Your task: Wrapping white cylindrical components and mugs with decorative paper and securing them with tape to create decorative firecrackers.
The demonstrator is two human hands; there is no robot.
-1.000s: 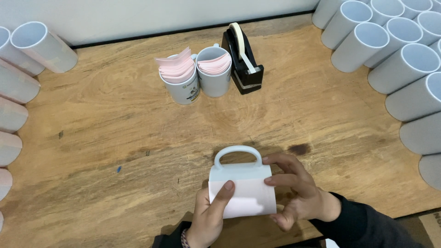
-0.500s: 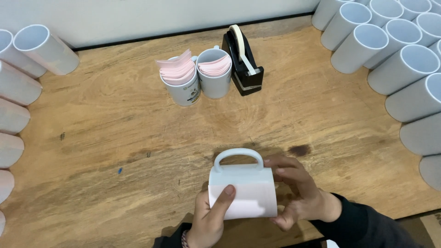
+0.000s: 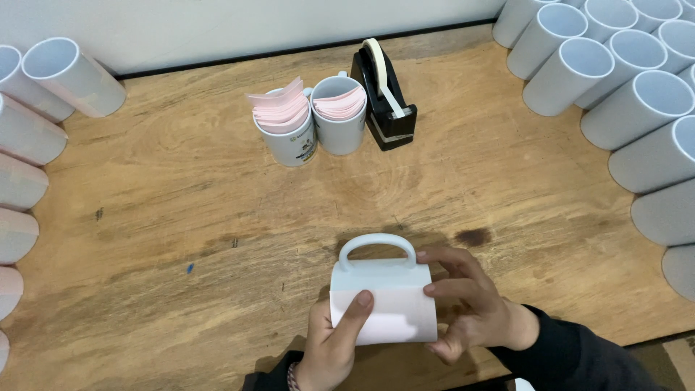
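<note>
From the head camera we see the white mug (image 3: 382, 289) lying on its side on the wooden table (image 3: 181, 217), well in front of the tape dispenser (image 3: 385, 98), handle pointing toward it and long axis running left to right. A pale sheet (image 3: 387, 315) wraps it. Our left hand (image 3: 334, 344) presses a thumb on the sheet; our right hand (image 3: 463, 304) cups the mug's right end, both grasping

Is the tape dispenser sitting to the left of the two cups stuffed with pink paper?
No, the black tape dispenser stands to the right of the two cups of pink paper, near the table's back edge.
</note>
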